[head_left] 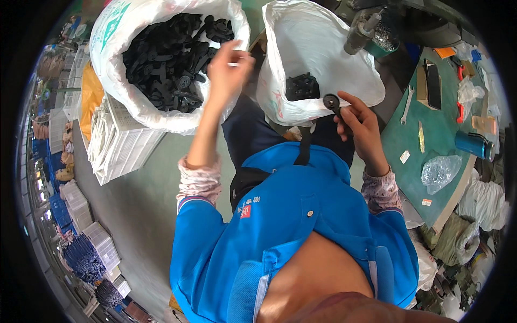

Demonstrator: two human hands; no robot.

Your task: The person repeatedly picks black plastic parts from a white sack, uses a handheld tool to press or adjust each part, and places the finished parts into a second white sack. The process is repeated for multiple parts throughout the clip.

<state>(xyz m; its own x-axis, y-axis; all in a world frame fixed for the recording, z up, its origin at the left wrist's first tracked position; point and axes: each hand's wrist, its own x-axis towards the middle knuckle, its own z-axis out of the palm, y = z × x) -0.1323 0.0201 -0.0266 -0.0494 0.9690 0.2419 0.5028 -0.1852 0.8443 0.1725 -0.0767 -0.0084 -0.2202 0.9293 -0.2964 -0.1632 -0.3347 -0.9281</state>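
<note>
My right hand (360, 125) grips a black plastic part with a round, ringed head (331, 101) between thumb and fingers. The part is held up at the near right rim of a white woven sack (334, 43), in which a small heap of black parts (302, 87) lies. On the left, my left hand (229, 72) is raised over the right rim of a fuller white sack (142, 116). Many similar black parts (167, 59) fill that sack. Motion smears the left fingers, and a thin pale streak shows at them; whether they hold anything is unclear.
White plastic crates (126, 140) stand beside the left sack. At the right, a green worktop (401, 153) carries a wrench (407, 105), a utility knife (421, 137), a blue flask (474, 144) and a clear plastic bag (440, 172). A metal cylinder (362, 32) stands behind the right sack.
</note>
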